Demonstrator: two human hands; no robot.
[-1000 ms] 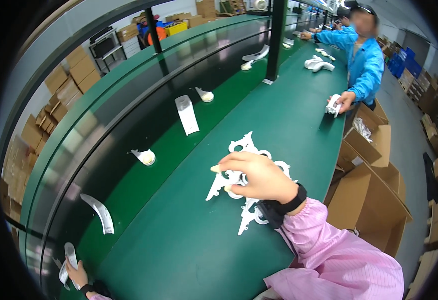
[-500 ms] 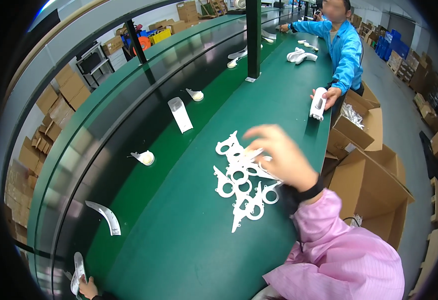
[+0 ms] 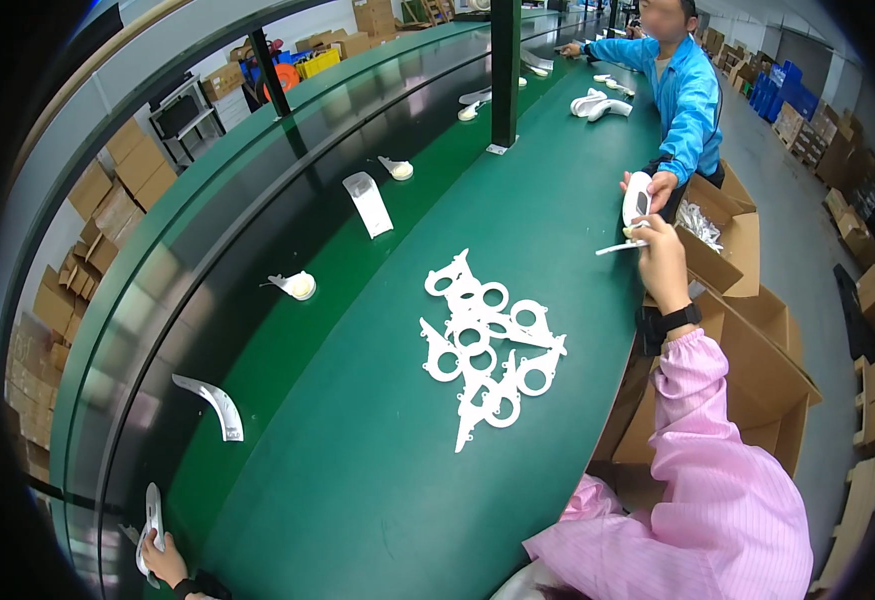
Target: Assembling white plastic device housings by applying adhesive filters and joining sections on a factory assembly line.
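At the lower left, my left hand grips a long white plastic shell standing near the dark track. My right hand, in a pink sleeve, pinches a thin white plastic part, seen nearly edge-on. It is at the lower end of a white plastic housing in a co-worker's hand; whether they touch I cannot tell. Between my hands, a loose pile of flat white ring-shaped parts with pointed arms lies on the green table.
A curved white piece, a white shell and small parts with round cream pads lie along the green strip. A dark post rises from the table. Open cardboard boxes stand by its right edge, near the co-worker in blue.
My right hand has moved from the pile to the far right, up to the co-worker's housing, with a thin white part in its fingers. My left hand shows slightly higher at the shell.
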